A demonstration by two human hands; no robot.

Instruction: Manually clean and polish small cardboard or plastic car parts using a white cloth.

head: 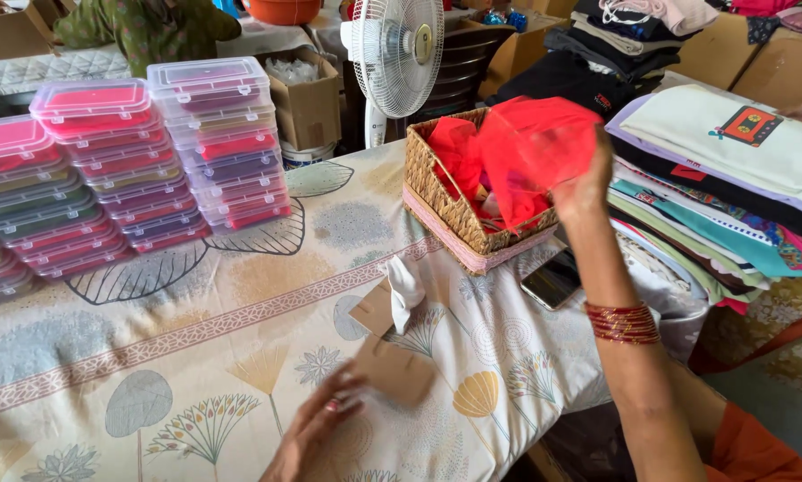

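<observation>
Far left: stacked clear plastic boxes [106, 170] in three leaning columns, red, purple and green cloth inside, lids snapped shut. Best left undisturbed; stacks look ready to slide if the cloth beneath is tugged.

Lower centre: left hand [316, 427] flat on the table, fingers spread and blurred, tips touching a brown card [392, 368] (a second card and a folded white tissue [405, 290] just behind it). Better to pin the card with a still, pressed palm than to sweep at it.

Centre right: woven basket [459, 201] with a pink base band, heaped with red net. Right hand [584, 183] raised just beside the basket's right rim, fingers pinching a red net pouch [530, 152] pulled partly clear of the heap. Worth lifting slowly, so that the neighbouring net stays put.

Below it, a phone [551, 284] lying flat at the table edge. Far right: folded garments [731, 178] piled high.

Surface: tablecloth [195, 357] printed with leaves and flowers, slightly rumpled. Room: white standing fan [394, 49], cardboard cartons, another person's green sleeve at top left.
</observation>
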